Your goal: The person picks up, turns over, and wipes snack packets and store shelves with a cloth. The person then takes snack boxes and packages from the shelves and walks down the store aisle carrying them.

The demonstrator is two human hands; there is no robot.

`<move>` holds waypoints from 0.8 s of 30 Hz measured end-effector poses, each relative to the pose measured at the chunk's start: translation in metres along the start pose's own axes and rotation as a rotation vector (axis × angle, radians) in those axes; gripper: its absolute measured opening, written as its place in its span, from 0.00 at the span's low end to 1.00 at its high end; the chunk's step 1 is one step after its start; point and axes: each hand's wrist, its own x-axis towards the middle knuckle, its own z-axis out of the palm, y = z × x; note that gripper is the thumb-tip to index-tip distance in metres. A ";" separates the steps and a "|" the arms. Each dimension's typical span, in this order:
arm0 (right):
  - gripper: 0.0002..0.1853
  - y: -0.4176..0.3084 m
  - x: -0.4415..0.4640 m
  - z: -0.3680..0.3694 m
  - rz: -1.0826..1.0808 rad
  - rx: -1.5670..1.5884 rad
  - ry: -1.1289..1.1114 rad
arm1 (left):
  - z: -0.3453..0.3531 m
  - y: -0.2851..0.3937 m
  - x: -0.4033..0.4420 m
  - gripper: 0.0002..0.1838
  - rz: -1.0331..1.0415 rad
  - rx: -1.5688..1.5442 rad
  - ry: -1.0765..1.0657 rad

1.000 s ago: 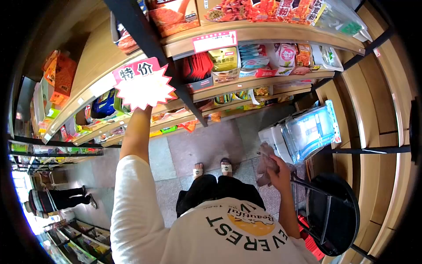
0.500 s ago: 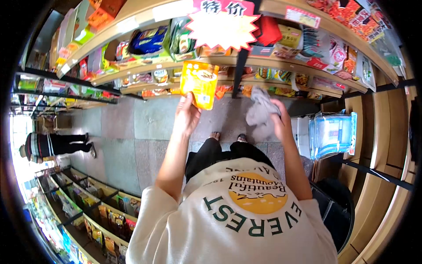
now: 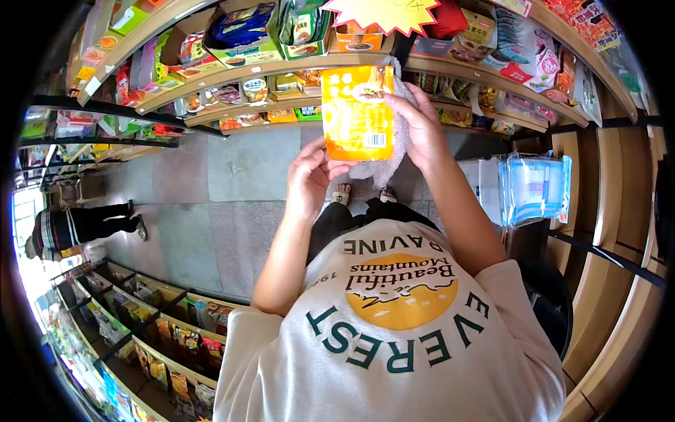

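Observation:
A yellow-orange food pouch with a barcode is held up in front of my chest, its printed face toward me. At its lower left corner, my left hand grips the edge with curled fingers. My right hand presses a grey cloth against the pouch's right side, thumb over the pouch's upper right. Most of the cloth lies behind the pouch, hidden from view; a fold hangs out below it.
Shelves of packaged snacks curve across the front, with a yellow starburst price sign. To the right stands a stack of blue-and-white plastic packs. Low snack racks line the lower left. Another person is at the far left.
My hands have come together. The right hand has brought the cloth leftward onto the pouch, and the pouch has shifted right. My view has turned slightly.

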 end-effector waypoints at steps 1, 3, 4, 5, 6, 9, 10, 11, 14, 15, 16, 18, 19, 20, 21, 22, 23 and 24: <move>0.24 -0.001 0.001 -0.005 -0.029 -0.055 -0.011 | 0.002 0.004 -0.001 0.16 -0.043 -0.049 -0.014; 0.24 -0.003 -0.002 -0.008 -0.057 -0.113 -0.012 | 0.004 0.001 0.003 0.17 -0.052 0.042 0.092; 0.24 -0.006 -0.005 -0.008 -0.057 -0.130 0.025 | 0.007 0.003 0.003 0.17 -0.051 0.120 0.038; 0.25 -0.010 -0.007 -0.007 -0.059 -0.148 0.062 | 0.010 0.006 0.004 0.18 -0.049 0.198 -0.018; 0.27 -0.013 -0.010 -0.006 -0.053 -0.124 0.080 | 0.014 0.009 0.002 0.18 -0.060 0.189 -0.053; 0.27 -0.019 -0.014 -0.011 -0.072 -0.143 0.068 | 0.019 0.014 0.002 0.18 -0.074 0.236 -0.104; 0.27 -0.021 -0.015 -0.012 -0.073 -0.143 0.075 | 0.018 0.014 0.003 0.19 -0.068 0.223 -0.134; 0.27 -0.022 -0.015 -0.013 -0.070 -0.127 0.073 | 0.019 0.014 0.004 0.19 -0.074 0.223 -0.139; 0.28 -0.028 -0.018 -0.014 -0.088 -0.104 0.087 | 0.023 0.015 0.007 0.19 -0.082 0.215 -0.158; 0.30 -0.029 -0.019 -0.014 -0.104 -0.100 0.099 | 0.025 0.015 0.008 0.19 -0.079 0.210 -0.164; 0.30 -0.030 -0.020 -0.015 -0.107 -0.098 0.103 | 0.026 0.014 0.009 0.19 -0.077 0.205 -0.170; 0.31 -0.033 -0.020 -0.018 -0.107 -0.090 0.102 | 0.029 0.013 0.011 0.19 -0.083 0.213 -0.174; 0.31 -0.034 -0.021 -0.019 -0.108 -0.089 0.105 | 0.031 0.012 0.011 0.19 -0.087 0.218 -0.170; 0.31 -0.036 -0.023 -0.018 -0.100 -0.079 0.114 | 0.033 0.012 0.011 0.19 -0.089 0.219 -0.171; 0.31 -0.037 -0.023 -0.018 -0.092 -0.069 0.122 | 0.035 0.012 0.011 0.19 -0.091 0.229 -0.165; 0.31 -0.037 -0.023 -0.019 -0.092 -0.068 0.122 | 0.036 0.012 0.012 0.19 -0.093 0.239 -0.159; 0.28 -0.036 -0.022 -0.021 -0.088 -0.055 0.118 | 0.037 0.012 0.012 0.19 -0.093 0.240 -0.159; 0.25 -0.036 -0.021 -0.022 -0.084 -0.041 0.113 | 0.037 0.012 0.013 0.19 -0.095 0.244 -0.158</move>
